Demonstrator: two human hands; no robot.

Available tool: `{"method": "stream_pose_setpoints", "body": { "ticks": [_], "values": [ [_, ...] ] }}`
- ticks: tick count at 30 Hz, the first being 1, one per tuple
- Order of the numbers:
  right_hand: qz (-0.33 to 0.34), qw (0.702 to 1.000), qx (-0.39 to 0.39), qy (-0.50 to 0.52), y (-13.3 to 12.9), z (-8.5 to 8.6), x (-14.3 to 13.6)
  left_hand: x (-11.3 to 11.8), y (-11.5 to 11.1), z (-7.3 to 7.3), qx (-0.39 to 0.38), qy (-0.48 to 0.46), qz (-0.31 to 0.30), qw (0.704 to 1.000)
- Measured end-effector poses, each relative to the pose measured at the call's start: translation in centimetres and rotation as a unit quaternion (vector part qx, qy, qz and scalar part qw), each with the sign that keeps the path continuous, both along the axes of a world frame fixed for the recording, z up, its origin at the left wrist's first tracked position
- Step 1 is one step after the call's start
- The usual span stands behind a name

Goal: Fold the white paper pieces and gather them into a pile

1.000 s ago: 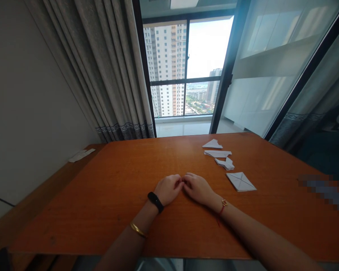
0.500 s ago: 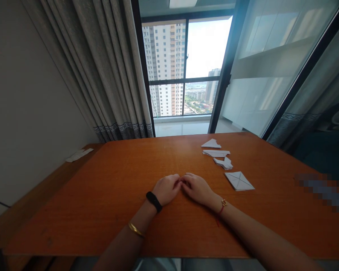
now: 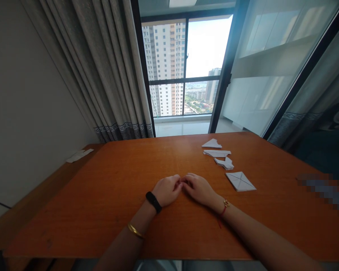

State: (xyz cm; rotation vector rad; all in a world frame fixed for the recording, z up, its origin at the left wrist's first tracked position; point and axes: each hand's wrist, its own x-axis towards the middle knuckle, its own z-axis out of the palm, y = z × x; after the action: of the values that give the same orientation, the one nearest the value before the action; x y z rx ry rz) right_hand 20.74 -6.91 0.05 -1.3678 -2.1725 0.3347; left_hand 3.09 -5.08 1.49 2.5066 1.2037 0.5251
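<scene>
My left hand (image 3: 166,189) and my right hand (image 3: 199,189) rest on the wooden table (image 3: 124,169), their curled fingertips meeting in the middle. Both are closed, and nothing shows in them. A black band (image 3: 153,202) and a gold bangle (image 3: 135,230) are on my left wrist and forearm. Around my right wrist is a red cord bracelet (image 3: 225,205). Nearest to my right hand lies a folded white paper square (image 3: 240,181) with crossing creases. Beyond it lie an irregular folded paper (image 3: 226,163), a long narrow one (image 3: 217,153) and a triangular one (image 3: 212,143), apart from my hands.
A flat pale piece (image 3: 79,155) lies on a ledge at the left, by the wall. Grey curtains (image 3: 118,75) hang behind the table, beside a glass door and window (image 3: 183,79). A blurred patch (image 3: 324,190) covers something at the right edge.
My hands stay together in the same place. The papers appear a few pixels farther right, with a slight shift of the view.
</scene>
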Motion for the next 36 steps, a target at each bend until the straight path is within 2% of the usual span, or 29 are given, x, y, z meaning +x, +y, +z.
{"method": "stream_pose_setpoints", "body": {
  "ticks": [25, 36],
  "values": [
    [0.018, 0.999, 0.006, -0.026, -0.05, -0.4, 0.13, -0.1, 0.52, -0.66, -0.032, -0.04, -0.037, 0.998],
    [0.016, 0.999, 0.025, -0.032, -0.26, -0.19, 0.16, 0.13, 0.42, -0.61, -0.067, -0.071, -0.014, 0.995]
  ]
}}
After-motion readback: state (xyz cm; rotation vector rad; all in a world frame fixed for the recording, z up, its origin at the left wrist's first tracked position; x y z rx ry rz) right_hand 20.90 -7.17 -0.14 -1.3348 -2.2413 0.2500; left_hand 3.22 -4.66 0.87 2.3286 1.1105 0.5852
